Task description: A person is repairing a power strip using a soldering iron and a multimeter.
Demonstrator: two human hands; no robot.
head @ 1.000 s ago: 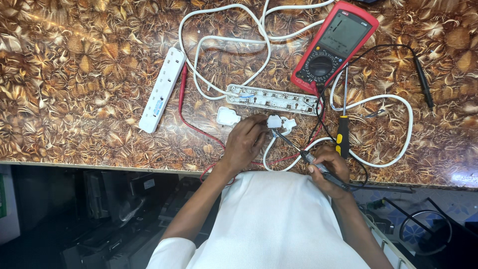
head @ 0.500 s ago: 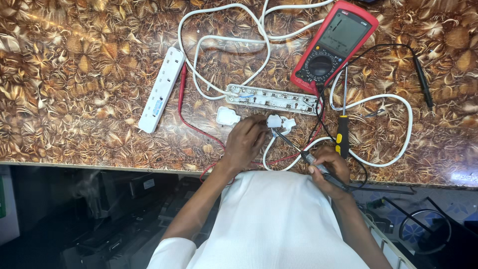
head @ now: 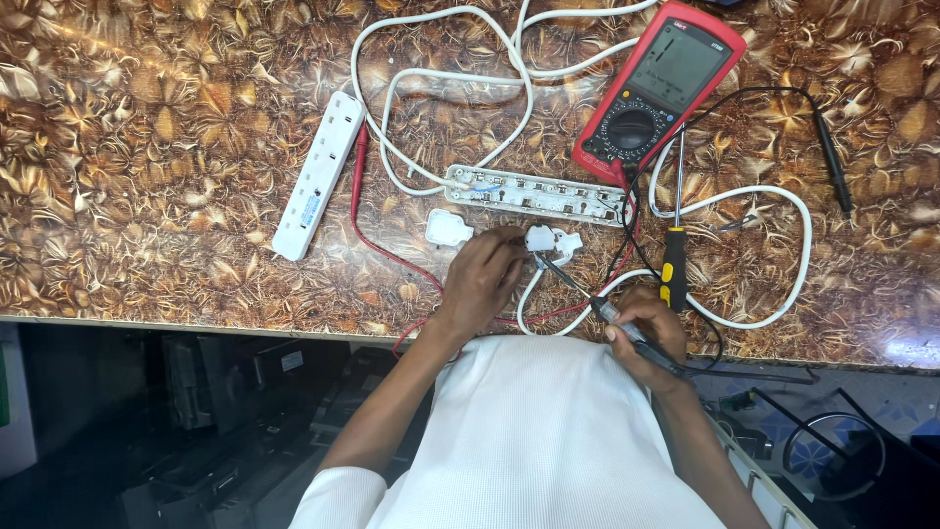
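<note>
Head view: left hand (head: 482, 277) fingers pinch the opened white plug (head: 548, 240) just below the opened power strip (head: 537, 193); right hand (head: 646, 323) fingers grip a soldering iron (head: 627, 331), tip at the plug.

You wear a white, finely ribbed garment across your torso, its short sleeve ending above your left elbow. Your forearms are bare, and your left hand (head: 482, 279) and right hand (head: 648, 318) carry no gloves.
</note>
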